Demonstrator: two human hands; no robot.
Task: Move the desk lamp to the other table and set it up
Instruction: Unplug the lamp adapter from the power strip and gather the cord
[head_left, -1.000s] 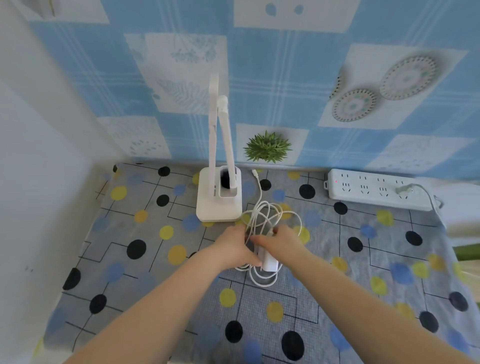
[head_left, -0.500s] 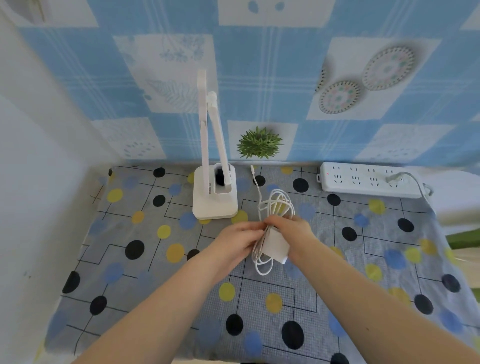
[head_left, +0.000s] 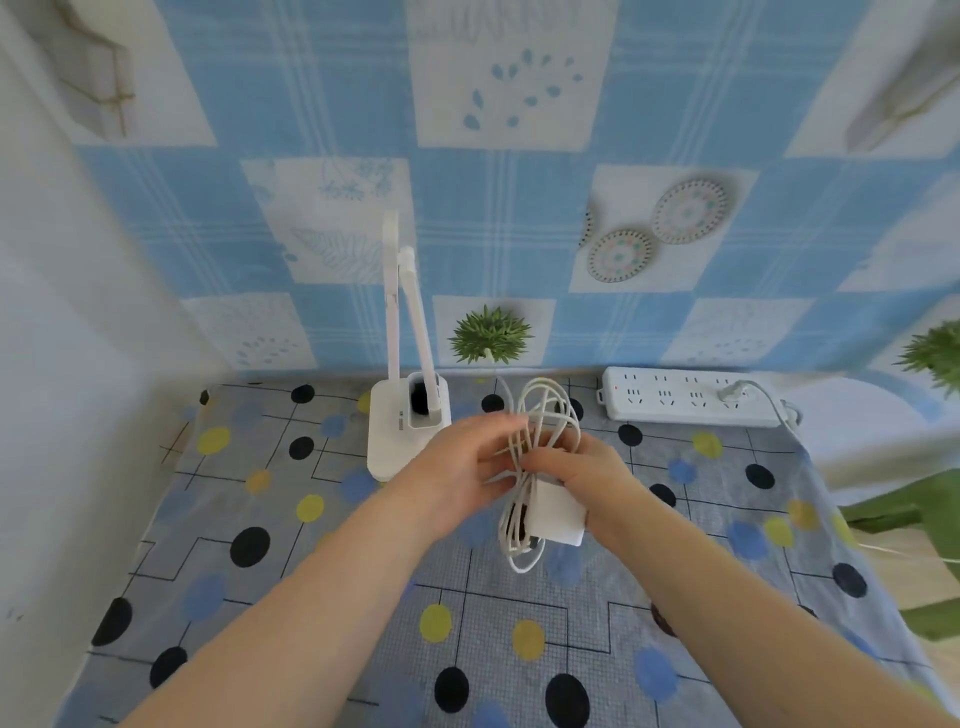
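Note:
The white desk lamp (head_left: 402, 423) stands folded upright on its square base near the back wall, on the dotted tablecloth (head_left: 311, 597). Just right of the base, both hands hold the lamp's coiled white cable (head_left: 545, 410) above the table. My right hand (head_left: 582, 467) grips the bundle at its middle, with the white power adapter (head_left: 557, 512) hanging beneath it. My left hand (head_left: 457, 467) pinches the coil from the left side. Loops stick out above and below the hands.
A white power strip (head_left: 685, 402) lies at the back right with one plug in it. A small green plant (head_left: 491, 335) stands against the wall behind the cable. A green chair (head_left: 914, 519) is at the table's right edge. A white wall closes the left side.
Both hands have lifted the coiled cable and adapter off the table and brought them up and slightly back. The lamp has not moved.

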